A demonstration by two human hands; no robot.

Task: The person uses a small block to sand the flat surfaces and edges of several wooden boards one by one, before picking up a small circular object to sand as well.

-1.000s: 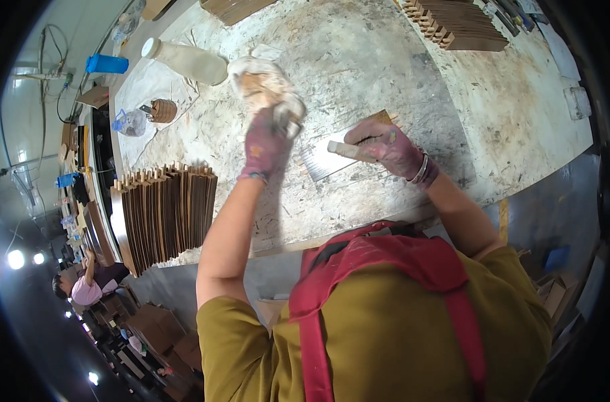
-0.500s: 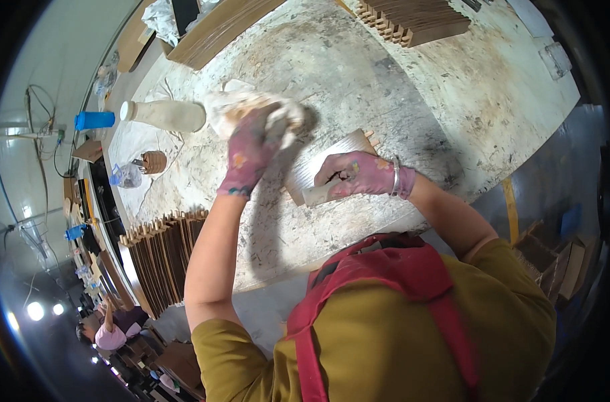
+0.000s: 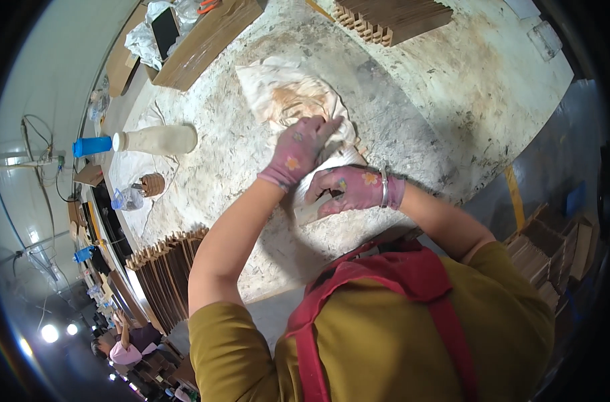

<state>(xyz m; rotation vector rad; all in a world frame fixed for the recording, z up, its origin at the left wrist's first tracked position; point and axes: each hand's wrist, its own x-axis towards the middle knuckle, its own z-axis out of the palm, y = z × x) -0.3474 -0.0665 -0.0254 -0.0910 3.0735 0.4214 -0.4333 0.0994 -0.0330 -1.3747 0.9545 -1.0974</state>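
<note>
My left hand (image 3: 299, 153), in a pinkish flower-patterned glove, is closed on a white cloth (image 3: 293, 87) with brown stains. The cloth spreads beyond the fingers and lies against a small pale flat board (image 3: 308, 213). My right hand (image 3: 358, 189), gloved alike and with a bangle at the wrist, grips this board near the table's front edge, thumb and fingers curled. Both hands and the cloth hide most of the board. Close together, the two hands nearly touch.
Brown panels with wooden pegs stand in rows at the left table edge (image 3: 161, 271) and the far side. At left are a whitish bottle (image 3: 161, 139), a blue cup (image 3: 92, 146) and a clear bottle (image 3: 127, 199). A carton (image 3: 204, 50) holds plastic bags. Another person (image 3: 125, 348) sits far off.
My left hand and the cloth have moved right and toward me, from beside the bottle onto the board. The right hand keeps its grip. The whole view has shifted slightly.
</note>
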